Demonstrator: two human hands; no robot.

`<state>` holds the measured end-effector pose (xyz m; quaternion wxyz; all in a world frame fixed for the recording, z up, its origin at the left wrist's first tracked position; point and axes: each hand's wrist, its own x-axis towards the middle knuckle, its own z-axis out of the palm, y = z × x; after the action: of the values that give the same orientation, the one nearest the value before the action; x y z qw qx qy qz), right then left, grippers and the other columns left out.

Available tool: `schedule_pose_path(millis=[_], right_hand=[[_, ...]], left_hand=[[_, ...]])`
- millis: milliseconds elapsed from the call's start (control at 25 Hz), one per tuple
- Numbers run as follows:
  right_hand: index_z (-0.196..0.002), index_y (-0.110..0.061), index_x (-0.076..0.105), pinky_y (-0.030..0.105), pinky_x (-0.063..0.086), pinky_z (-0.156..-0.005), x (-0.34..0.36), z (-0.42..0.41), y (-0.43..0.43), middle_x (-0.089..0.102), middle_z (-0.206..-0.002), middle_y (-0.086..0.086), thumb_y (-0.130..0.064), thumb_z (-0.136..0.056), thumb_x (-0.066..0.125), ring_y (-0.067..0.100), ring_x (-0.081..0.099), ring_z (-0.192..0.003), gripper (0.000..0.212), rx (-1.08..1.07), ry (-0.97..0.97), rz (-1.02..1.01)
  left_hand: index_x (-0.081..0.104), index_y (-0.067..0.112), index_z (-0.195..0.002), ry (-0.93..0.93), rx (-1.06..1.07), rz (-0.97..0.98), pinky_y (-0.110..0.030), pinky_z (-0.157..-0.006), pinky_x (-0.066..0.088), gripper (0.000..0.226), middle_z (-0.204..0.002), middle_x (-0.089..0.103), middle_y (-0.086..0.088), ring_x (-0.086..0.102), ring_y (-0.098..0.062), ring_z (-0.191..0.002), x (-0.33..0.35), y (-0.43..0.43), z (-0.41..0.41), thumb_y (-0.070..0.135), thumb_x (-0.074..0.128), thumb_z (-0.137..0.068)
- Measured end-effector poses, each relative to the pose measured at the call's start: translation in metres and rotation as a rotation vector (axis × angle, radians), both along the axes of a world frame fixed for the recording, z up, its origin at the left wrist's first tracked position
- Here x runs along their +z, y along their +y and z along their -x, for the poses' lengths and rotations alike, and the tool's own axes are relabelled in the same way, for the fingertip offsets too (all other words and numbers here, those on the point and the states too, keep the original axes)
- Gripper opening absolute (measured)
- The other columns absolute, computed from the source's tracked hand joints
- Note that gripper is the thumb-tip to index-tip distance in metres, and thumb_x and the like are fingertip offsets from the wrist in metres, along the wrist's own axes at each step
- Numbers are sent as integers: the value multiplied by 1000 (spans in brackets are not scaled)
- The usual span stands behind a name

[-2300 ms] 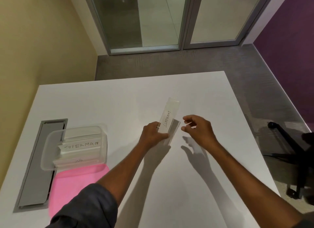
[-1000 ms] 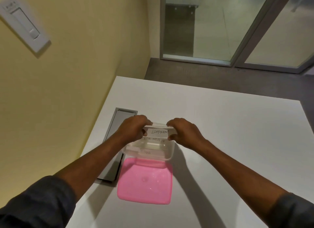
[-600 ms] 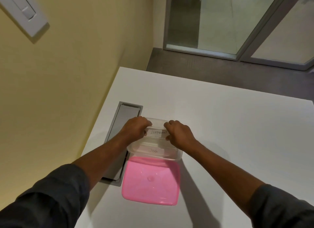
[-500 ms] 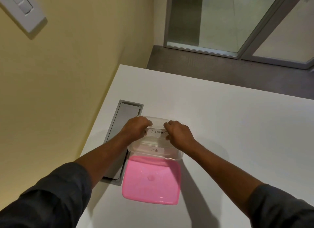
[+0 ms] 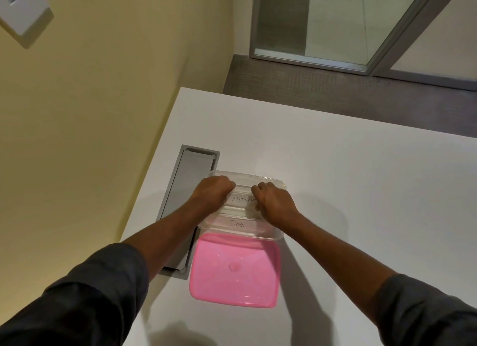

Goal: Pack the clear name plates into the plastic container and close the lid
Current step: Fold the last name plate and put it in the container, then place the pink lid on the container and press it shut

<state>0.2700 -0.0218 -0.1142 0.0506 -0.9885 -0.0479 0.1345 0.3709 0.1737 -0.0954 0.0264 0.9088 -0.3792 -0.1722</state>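
**Desk:** What are the hands doing?

**Caption writer:** The left hand (image 5: pixel 214 190) and the right hand (image 5: pixel 273 203) are both curled over the ends of a clear name plate marked ELEPHANT (image 5: pixel 242 199), gripping it between them and lowering it into the clear plastic container (image 5: pixel 280 184). The fingertips are tucked under, so how tight the grip is cannot be told.

**Desk:** And around them?

**Caption writer:** A second plate, marked DOG (image 5: pixel 238 224), lies inside the container nearer the person. Further clear plates appear stacked beneath the ELEPHANT plate, though how many is unclear through the walls. The pink lid (image 5: pixel 235 268) rests flat on the white bench (image 5: pixel 361 190), touching the container's near edge. A grey cable hatch (image 5: pixel 185 185) is set into the bench just left of the container, partly under the left forearm. Dark sleeves cover both upper arms.

**Desk:** Which step is this?

**Caption writer:** By the look of it, the packing stage: a plate being seated among the others. No loose plates show on the bench, so this may be the last.

**Desk:** What does the next move call for?

**Caption writer:** Likely letting go once the plate sits below the rim, then lifting the pink lid, squaring it over the container and pressing its edges down. A plate left proud of the rim would stop the lid seating.
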Motion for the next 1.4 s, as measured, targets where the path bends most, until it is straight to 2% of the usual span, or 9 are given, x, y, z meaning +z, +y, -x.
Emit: schedule_pose_path(millis=[240,360,520,600,680,800,1000,1240,1400], right_hand=[[-125,-11,59,41,56,-68,19,2,2,67,-117,8,-19,-94,71,33,64,-108,33,-75,-48,-100],[-139,-15,62,46,61,-87,42,21,-5,70,-132,7,-24,-96,75,31,65,-118,46,-271,-216,-331],[-122,-19,73,28,58,-86,55,77,-26,75,-115,-4,-22,-96,78,13,72,-99,27,-616,-390,-672],[-113,-21,76,18,55,-79,50,108,-29,76,-100,-9,-20,-93,81,5,73,-90,21,-844,-308,-783],[-107,-21,77,11,54,-70,35,138,-23,77,-91,-8,-18,-91,83,7,75,-80,18,-1011,-186,-853],[-99,-18,77,35,64,-74,11,174,-2,79,-88,0,-18,-89,83,22,77,-82,12,-1122,12,-842],[-84,-15,73,49,62,-85,-10,200,28,75,-84,3,-13,-88,78,30,73,-85,7,-1101,120,-783],[-88,-12,75,46,60,-86,-11,206,34,74,-87,3,-13,-90,77,29,70,-89,3,-1039,120,-782],[-113,-22,81,33,61,-81,5,226,25,78,-84,-5,-6,-95,67,18,74,-80,28,-959,44,-801]], left_hand=[[74,14,-118,13,29,47,-41,-84,58,22,-114,76,-8,72,-30,-107,7,-2,3,13,67,-97],[78,16,-123,97,304,417,-36,-94,59,28,-118,80,-2,73,-20,-108,27,9,17,24,75,-96],[80,27,-102,167,818,842,-5,-72,52,9,-87,79,15,72,4,-83,40,55,72,25,71,-99],[77,30,-94,212,1024,824,-6,-63,50,11,-80,76,13,70,5,-76,34,79,107,23,70,-99],[75,25,-82,254,1175,724,-24,-60,53,17,-75,75,5,68,-6,-68,21,96,139,23,70,-99],[76,16,-79,346,1284,652,-46,-69,61,19,-75,76,-7,72,-32,-75,1,110,169,19,68,-96],[76,16,-76,391,1263,440,-39,-75,56,21,-79,76,-2,71,-30,-83,-12,112,199,17,64,-93],[83,18,-98,405,1321,514,-29,-80,48,20,-95,78,-1,71,-26,-94,-10,108,216,13,64,-94],[82,23,-94,454,1334,617,-44,-88,63,20,-95,80,-3,74,-30,-94,4,113,230,12,66,-96]])
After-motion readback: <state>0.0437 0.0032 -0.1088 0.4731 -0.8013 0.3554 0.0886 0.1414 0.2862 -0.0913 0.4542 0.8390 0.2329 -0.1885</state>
